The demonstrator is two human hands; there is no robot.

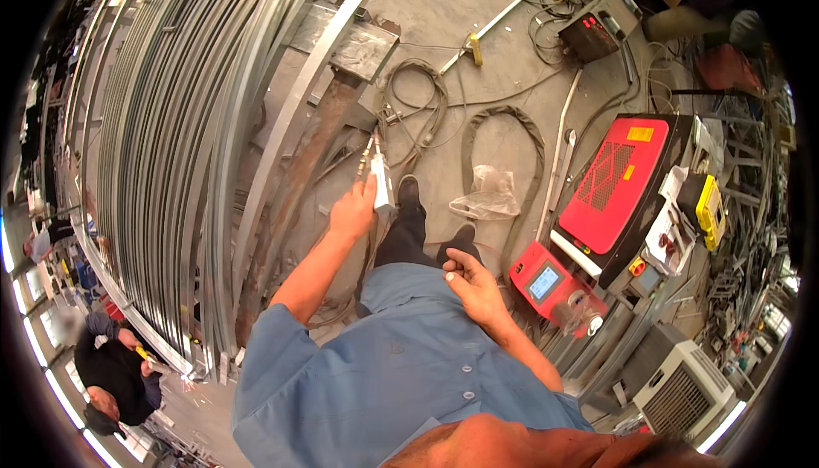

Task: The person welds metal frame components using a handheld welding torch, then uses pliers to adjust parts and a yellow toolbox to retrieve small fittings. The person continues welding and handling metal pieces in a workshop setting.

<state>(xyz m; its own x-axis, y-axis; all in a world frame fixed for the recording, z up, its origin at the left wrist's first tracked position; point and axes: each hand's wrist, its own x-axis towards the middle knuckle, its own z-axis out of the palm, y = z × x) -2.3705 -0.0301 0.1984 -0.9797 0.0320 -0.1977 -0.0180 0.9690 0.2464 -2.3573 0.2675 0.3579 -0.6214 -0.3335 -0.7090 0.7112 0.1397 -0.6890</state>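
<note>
My left hand point(353, 209) is closed around a white handheld welding gun point(381, 183), with its brass-coloured nozzle pointing away from me toward the steel frame. My fingers cover part of its grip. Before my shirt, near my thigh, my right hand point(474, 290) hangs with loosely bent fingers apart and nothing in it. To the left of the gun lies a large frame of long, parallel metal bars point(158, 152). A rusty steel beam point(294, 182) runs between that frame and my left hand.
A red machine point(610, 182) and a red panel with a screen point(546, 280) stand at the right, a clear bottle point(580, 310) beside them. Coiled cables point(415, 84), a dark hose point(537, 148) and a plastic bag point(490, 193) lie on the floor. At lower left, another person point(119, 366) works amid sparks.
</note>
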